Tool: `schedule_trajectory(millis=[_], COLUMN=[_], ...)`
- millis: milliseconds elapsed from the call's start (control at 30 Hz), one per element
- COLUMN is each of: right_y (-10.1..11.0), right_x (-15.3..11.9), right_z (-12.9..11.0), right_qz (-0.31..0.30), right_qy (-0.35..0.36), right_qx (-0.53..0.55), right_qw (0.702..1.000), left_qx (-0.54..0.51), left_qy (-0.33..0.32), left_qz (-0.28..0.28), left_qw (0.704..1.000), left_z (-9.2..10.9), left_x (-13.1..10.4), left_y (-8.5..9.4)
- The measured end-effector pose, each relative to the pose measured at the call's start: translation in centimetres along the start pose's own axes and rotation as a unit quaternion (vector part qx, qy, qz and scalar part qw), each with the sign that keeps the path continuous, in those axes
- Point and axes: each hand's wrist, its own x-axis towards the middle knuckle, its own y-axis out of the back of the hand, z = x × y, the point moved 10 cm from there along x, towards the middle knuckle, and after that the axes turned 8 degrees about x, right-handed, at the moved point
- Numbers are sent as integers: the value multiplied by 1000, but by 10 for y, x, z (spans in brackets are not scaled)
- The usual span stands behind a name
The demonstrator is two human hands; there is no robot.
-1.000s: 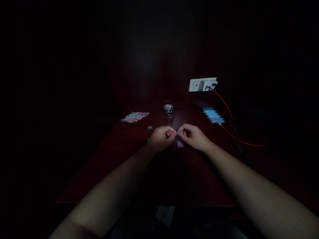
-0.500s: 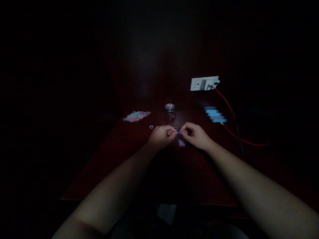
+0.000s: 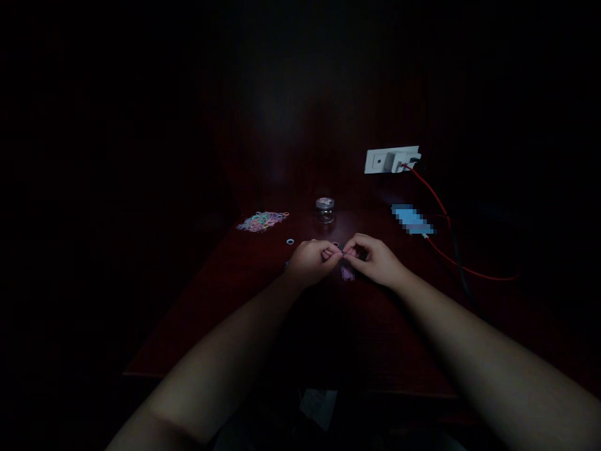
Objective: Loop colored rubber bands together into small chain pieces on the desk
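Note:
My left hand (image 3: 310, 260) and my right hand (image 3: 375, 260) meet over the table, fingertips pinched close together. Between them is a small elastic band, mostly covered by the fingers; its colour is hard to make out. Just below the fingertips lies a little bunch of purple elastic bands (image 3: 347, 274). A pinkish band (image 3: 335, 243) shows in part behind the fingers. Left of them, a single pale blue band (image 3: 288, 242) lies by itself. Farther left is a loose pile of multicoloured elastic bands (image 3: 263, 221).
A small clear jar with a lid (image 3: 325, 212) stands behind my hands. At the right lies a blurred-out, phone-like device (image 3: 412, 219) with a red cable (image 3: 469, 271) running to a charger in the wall socket (image 3: 379, 161). The dark red table (image 3: 197, 319) is dimly lit.
My fingertips have drawn closer together, so the short strand seen between them is now almost hidden. The whole view has shifted slightly, with everything appearing a little farther right.

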Motion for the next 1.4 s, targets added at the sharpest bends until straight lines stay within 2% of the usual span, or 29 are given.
schedule_trajectory(millis=[267, 533, 867, 1167, 1400], right_y=[1, 2, -5, -4, 0], right_x=[0, -1, -1, -1, 0], right_z=[2, 5, 3, 0, 1], right_qz=[3, 7, -14, -3, 8], right_qy=[-9, -16, -17, -15, -31], right_qx=[-8, -15, -4, -17, -32], right_qw=[1000, 1000, 1000, 1000, 999], left_qx=[-17, -26, -12, -19, -8], left_qy=[-9, -54, -47, -59, -27], left_qz=[-4, 19, 12, -10, 29], left_qw=[1000, 998, 999, 998, 999], left_z=[1, 5, 4, 8, 5], left_x=[0, -1, 1, 0, -3], left_y=[-2, 0, 1, -1, 11])
